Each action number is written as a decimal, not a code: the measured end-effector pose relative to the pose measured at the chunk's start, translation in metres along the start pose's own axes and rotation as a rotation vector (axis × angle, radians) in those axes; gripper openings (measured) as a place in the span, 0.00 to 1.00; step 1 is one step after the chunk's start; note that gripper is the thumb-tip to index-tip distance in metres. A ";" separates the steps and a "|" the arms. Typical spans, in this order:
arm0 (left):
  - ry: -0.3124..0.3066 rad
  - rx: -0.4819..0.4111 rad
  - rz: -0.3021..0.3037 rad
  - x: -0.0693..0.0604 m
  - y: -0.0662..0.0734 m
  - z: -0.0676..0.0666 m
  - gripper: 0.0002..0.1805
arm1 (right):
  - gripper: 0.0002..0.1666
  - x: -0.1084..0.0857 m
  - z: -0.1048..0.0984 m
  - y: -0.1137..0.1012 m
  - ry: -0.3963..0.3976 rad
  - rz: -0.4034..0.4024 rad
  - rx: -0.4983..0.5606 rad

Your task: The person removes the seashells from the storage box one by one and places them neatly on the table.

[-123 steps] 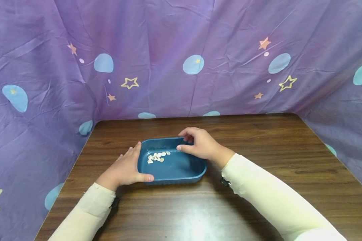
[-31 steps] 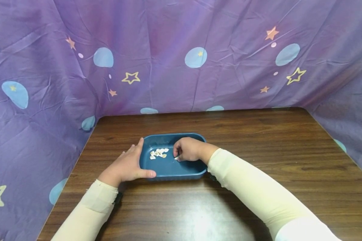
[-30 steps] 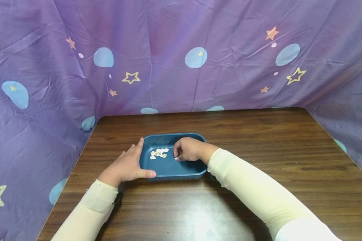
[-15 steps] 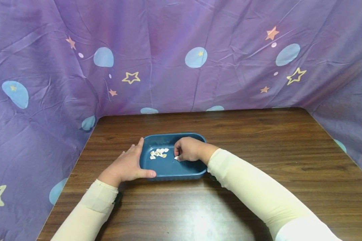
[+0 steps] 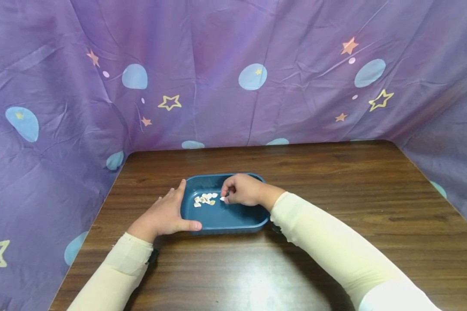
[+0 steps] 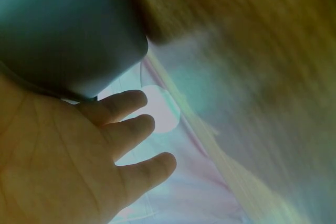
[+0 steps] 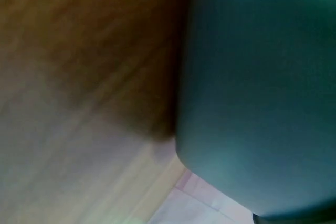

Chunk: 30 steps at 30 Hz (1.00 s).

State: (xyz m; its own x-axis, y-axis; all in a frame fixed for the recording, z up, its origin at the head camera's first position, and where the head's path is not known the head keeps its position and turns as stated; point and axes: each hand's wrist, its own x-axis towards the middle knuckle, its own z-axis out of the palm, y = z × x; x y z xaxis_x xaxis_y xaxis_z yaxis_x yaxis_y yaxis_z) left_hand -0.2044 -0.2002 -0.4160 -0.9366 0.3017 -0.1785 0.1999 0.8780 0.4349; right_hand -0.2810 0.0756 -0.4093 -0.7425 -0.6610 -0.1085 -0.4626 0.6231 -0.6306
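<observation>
A dark blue plastic tray (image 5: 233, 228) stands on the table in the head view. Several small whitish shells (image 5: 205, 198) lie clustered on its floor, left of centre. My left hand (image 5: 161, 216) rests against the tray's left end, fingers straight and thumb over the near corner. In the left wrist view, the left hand (image 6: 58, 150) shows its palm and extended fingers beside the tray (image 6: 68, 30). Reaching over the right end, my right hand (image 5: 243, 190) pinches one small white shell (image 5: 222, 199) between thumb and fingertips, just right of the cluster. The right wrist view shows the tray's outer wall (image 7: 257, 93), not the hand.
The brown wood-grain table (image 5: 334, 185) extends on all sides of the tray. A purple curtain (image 5: 214, 116) with stars and blue shapes hangs behind and at both sides.
My right hand has gone down into the tray, pinched a shell, and now shifted slightly up and left with it toward the cluster. The left hand holds its place.
</observation>
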 end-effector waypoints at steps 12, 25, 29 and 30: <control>0.003 -0.024 -0.001 -0.001 0.000 0.001 0.81 | 0.05 -0.021 -0.033 -0.003 0.129 -0.083 0.183; 0.013 -0.018 0.017 -0.002 -0.001 0.001 0.82 | 0.06 -0.057 -0.070 0.022 0.243 -0.070 0.274; 0.004 -0.020 0.017 -0.003 0.000 0.001 0.81 | 0.07 -0.066 -0.077 0.034 0.277 -0.059 0.269; 0.002 -0.020 0.018 -0.003 0.000 0.000 0.81 | 0.07 -0.068 -0.078 0.036 0.281 -0.054 0.271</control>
State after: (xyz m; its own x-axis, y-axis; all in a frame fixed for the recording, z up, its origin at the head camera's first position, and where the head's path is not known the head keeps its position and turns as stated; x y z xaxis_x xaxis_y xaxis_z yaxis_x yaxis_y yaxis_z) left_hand -0.2015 -0.2006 -0.4157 -0.9336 0.3162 -0.1685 0.2108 0.8650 0.4552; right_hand -0.2849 0.1758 -0.3645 -0.8418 -0.5260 0.1214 -0.3878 0.4327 -0.8139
